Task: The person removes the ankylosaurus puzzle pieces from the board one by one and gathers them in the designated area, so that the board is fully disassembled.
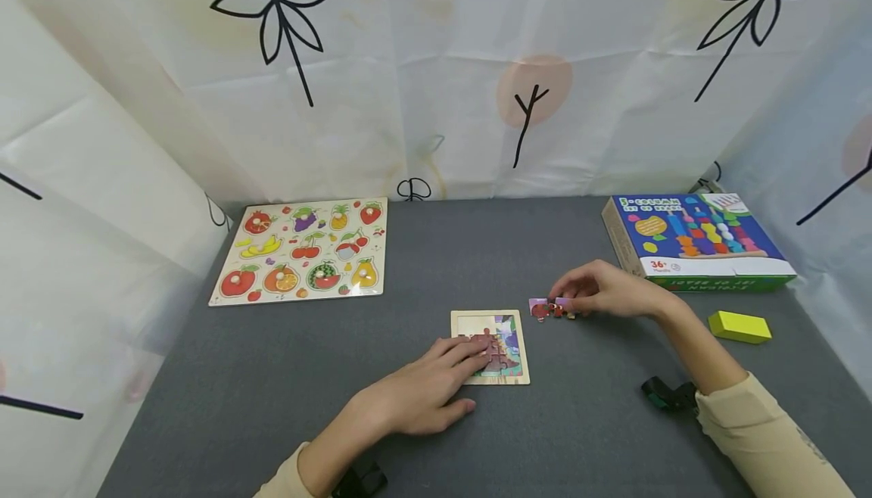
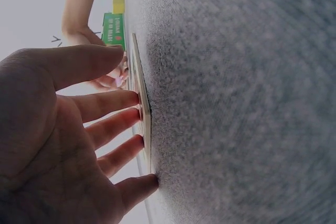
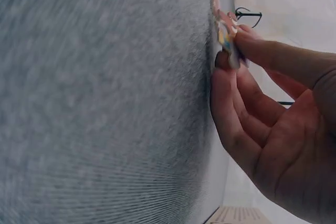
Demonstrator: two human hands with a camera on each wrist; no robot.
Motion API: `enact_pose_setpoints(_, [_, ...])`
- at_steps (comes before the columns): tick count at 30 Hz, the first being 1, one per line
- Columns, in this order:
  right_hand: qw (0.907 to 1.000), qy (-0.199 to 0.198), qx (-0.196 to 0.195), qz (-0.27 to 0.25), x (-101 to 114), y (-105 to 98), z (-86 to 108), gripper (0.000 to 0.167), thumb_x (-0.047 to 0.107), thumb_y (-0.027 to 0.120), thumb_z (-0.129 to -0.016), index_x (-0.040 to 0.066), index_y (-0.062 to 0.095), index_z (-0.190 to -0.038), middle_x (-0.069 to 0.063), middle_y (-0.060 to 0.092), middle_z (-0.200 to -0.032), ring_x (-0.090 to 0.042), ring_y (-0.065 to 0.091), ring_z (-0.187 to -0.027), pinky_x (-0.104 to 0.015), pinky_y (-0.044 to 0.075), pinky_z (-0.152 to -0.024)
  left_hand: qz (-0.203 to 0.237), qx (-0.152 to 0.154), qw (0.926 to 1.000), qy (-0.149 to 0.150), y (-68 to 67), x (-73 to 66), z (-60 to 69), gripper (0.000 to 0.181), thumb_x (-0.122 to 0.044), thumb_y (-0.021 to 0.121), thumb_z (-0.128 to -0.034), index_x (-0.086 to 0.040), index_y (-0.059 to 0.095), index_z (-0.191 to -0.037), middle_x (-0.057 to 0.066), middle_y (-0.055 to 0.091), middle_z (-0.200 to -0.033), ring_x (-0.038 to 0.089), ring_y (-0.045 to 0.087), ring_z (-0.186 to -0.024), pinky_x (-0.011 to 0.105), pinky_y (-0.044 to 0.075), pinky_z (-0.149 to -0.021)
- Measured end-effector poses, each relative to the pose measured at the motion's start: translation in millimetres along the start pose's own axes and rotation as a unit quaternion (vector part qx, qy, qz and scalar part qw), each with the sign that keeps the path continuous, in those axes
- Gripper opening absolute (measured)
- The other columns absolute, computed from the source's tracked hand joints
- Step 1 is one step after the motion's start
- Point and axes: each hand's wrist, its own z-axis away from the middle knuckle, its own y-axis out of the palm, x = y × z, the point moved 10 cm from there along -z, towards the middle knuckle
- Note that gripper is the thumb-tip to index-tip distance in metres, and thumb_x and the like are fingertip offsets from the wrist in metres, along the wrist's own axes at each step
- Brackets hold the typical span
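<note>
A small wooden-framed jigsaw puzzle [image 1: 526, 362] lies on the grey table, partly filled with reddish pieces and a colourful right side. My left hand [image 1: 432, 396] rests over its left part, the extended fingertips touching it and hiding some of the picture. In the left wrist view, the fingers [image 2: 113, 127] meet the thin board's edge. To the right of the board, my right hand [image 1: 609, 294] pinches a puzzle piece [image 3: 227, 40] between thumb and fingers, just at the tabletop. A loose pink-and-red puzzle piece [image 1: 538, 309] lies to its left.
A fruit peg board [image 1: 320, 252] lies at the back left. At the back right sits a blue-and-green toy box [image 1: 702, 241], with a yellow block [image 1: 739, 327] in front of it. A patterned white curtain [image 1: 450, 104] hangs behind the table.
</note>
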Motion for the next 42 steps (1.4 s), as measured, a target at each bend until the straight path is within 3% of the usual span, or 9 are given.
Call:
enact_pose_setpoints(18, [0.9988,0.003,-0.018,0.044,-7.3,-2.7,-4.5,0.02,0.005,0.071,-0.103,-0.001,0.078,-0.12,-0.006,0.071,-0.09,-0.003,0.056,-0.072,-0.022,0.049,-0.062,0.009,0.0,1.0,-0.002,0.9,0.8,-0.4,0.067,-0.032,0.062,-0.1105,-0.017,0.036,-0.17,-0.005,0.029,-0.18,0.023,0.026,-0.167,0.044,0.032,-0.135])
enact_pose_setpoints(27, [0.9991,0.013,-0.026,0.032,-7.1,-5.9,-2.9,0.023,0.004,0.072,-0.102,-0.003,0.076,-0.123,-0.008,0.07,-0.093,-0.006,0.061,-0.075,-0.024,0.054,-0.066,0.01,0.002,0.9999,-0.001,0.9,0.3,-0.6,0.066,-0.032,0.062,-0.1105,-0.017,0.037,-0.17,-0.005,0.03,-0.179,0.024,0.027,-0.167,0.044,0.032,-0.135])
enact_pose_setpoints(34, [0.9997,-0.005,-0.022,0.009,-3.2,-2.5,-4.5,0.024,0.0,0.07,-0.102,-0.006,0.074,-0.124,-0.014,0.076,-0.102,-0.009,0.07,-0.086,-0.027,0.063,-0.075,0.013,0.002,0.9999,-0.005,1.3,0.2,-0.3,0.069,-0.032,0.063,-0.1096,-0.017,0.035,-0.171,-0.006,0.027,-0.18,0.023,0.025,-0.167,0.045,0.032,-0.135])
enact_pose_setpoints(42, [0.9993,-0.022,-0.031,-0.001,4.5,3.9,-9.2,0.021,0.003,0.07,-0.103,-0.004,0.075,-0.123,-0.015,0.076,-0.102,-0.009,0.066,-0.082,-0.027,0.059,-0.072,0.017,0.001,0.9998,-0.004,1.3,1.0,-0.8,0.068,-0.032,0.063,-0.1098,-0.017,0.035,-0.171,-0.006,0.027,-0.18,0.023,0.025,-0.167,0.045,0.031,-0.136])
